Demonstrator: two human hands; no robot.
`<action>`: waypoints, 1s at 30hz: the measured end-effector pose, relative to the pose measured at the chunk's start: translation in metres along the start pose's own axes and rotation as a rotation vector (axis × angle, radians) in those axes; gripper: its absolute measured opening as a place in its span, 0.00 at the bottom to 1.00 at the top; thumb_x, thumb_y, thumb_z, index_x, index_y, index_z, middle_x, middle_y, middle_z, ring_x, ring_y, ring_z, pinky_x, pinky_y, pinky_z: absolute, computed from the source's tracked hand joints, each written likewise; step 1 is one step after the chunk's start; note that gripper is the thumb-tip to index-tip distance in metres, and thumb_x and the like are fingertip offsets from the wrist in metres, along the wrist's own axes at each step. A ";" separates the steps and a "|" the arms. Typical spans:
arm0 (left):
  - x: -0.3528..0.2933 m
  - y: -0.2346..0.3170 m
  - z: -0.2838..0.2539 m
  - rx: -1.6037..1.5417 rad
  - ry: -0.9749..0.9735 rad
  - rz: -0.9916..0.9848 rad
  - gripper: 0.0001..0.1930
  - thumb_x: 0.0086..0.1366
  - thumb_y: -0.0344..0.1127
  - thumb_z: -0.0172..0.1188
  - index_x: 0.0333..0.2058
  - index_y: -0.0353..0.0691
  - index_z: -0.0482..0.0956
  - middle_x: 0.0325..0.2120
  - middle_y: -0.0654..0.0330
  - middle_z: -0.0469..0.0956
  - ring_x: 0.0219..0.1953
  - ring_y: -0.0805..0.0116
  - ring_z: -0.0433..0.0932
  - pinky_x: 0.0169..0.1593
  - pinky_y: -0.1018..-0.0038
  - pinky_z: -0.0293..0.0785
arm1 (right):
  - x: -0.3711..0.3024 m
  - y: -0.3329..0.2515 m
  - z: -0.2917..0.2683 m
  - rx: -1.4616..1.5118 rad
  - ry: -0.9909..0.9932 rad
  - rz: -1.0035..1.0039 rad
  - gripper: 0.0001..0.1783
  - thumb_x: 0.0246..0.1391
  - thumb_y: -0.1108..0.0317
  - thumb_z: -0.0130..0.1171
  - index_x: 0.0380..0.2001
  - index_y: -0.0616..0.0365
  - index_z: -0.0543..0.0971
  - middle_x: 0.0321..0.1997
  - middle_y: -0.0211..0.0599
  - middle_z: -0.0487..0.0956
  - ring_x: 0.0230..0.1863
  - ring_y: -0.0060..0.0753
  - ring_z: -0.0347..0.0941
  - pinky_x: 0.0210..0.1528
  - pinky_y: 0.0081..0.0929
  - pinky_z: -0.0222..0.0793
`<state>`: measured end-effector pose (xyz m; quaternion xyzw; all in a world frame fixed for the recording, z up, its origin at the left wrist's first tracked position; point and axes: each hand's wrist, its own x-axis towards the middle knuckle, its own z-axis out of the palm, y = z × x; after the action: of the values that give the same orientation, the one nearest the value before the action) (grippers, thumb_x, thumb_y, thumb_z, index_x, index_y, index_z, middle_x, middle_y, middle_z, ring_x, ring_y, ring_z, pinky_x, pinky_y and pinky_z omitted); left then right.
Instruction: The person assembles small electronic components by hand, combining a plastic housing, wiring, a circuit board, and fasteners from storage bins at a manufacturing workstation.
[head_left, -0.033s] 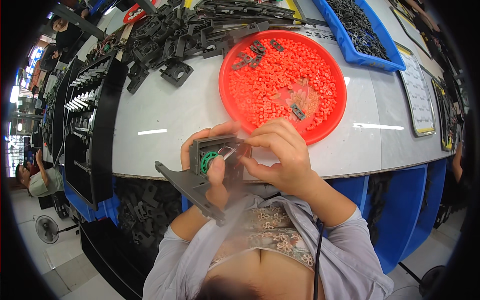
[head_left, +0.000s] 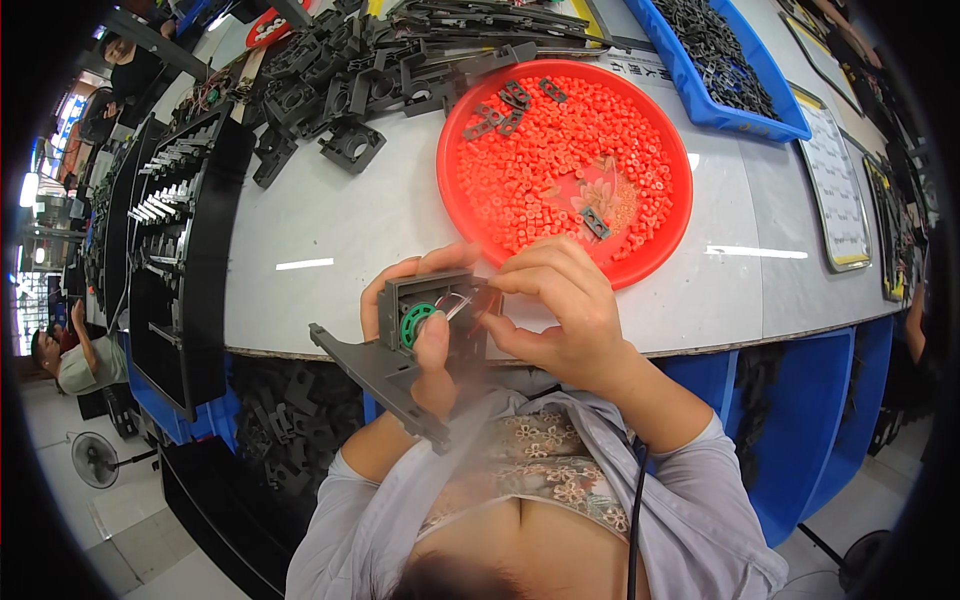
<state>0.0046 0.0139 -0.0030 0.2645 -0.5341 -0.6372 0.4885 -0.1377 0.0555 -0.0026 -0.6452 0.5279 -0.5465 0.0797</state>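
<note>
My left hand (head_left: 432, 350) is closed around a dark grey plastic housing (head_left: 372, 372), held tilted just over the table's near edge. A long flat arm of the housing slants down toward my chest. Set in its face is a green ring-shaped part (head_left: 416, 324), with my left thumb lying against it. Thin pale strands (head_left: 458, 304) run from beside the ring toward my right fingers. My right hand (head_left: 568, 310) pinches at the housing's right side, its thumb and forefinger close together; something reddish shows at the fingertips, too blurred to name.
Beyond my hands stands a round red tray (head_left: 684, 205) of small red cylindrical pieces and several dark clips. Dark plastic housings (head_left: 352, 146) lie heaped at the back left. A blue bin (head_left: 745, 124) of dark parts is at back right. A black rack (head_left: 205, 270) stands left.
</note>
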 end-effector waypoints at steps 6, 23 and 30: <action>0.003 0.005 0.003 -0.031 0.026 -0.075 0.24 0.60 0.40 0.47 0.53 0.39 0.56 0.50 0.42 0.65 0.54 0.49 0.67 0.56 0.55 0.66 | 0.002 0.001 -0.001 0.019 0.009 -0.023 0.20 0.26 0.78 0.69 0.30 0.60 0.76 0.32 0.36 0.76 0.34 0.39 0.72 0.36 0.31 0.68; 0.002 -0.005 -0.003 0.006 -0.042 -0.021 0.24 0.61 0.40 0.48 0.53 0.40 0.55 0.51 0.42 0.64 0.54 0.48 0.66 0.57 0.55 0.64 | 0.000 0.000 -0.003 -0.022 -0.019 0.017 0.19 0.30 0.73 0.67 0.32 0.57 0.74 0.34 0.33 0.76 0.36 0.37 0.71 0.39 0.34 0.64; 0.000 -0.001 0.002 0.063 -0.021 0.008 0.24 0.60 0.40 0.48 0.53 0.41 0.55 0.51 0.43 0.65 0.53 0.48 0.67 0.56 0.56 0.65 | -0.002 0.004 -0.002 0.082 -0.020 0.054 0.20 0.31 0.75 0.69 0.33 0.58 0.76 0.33 0.35 0.76 0.36 0.38 0.71 0.38 0.32 0.66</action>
<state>0.0027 0.0144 -0.0035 0.2710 -0.5602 -0.6210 0.4766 -0.1418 0.0566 -0.0059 -0.6323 0.5215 -0.5587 0.1263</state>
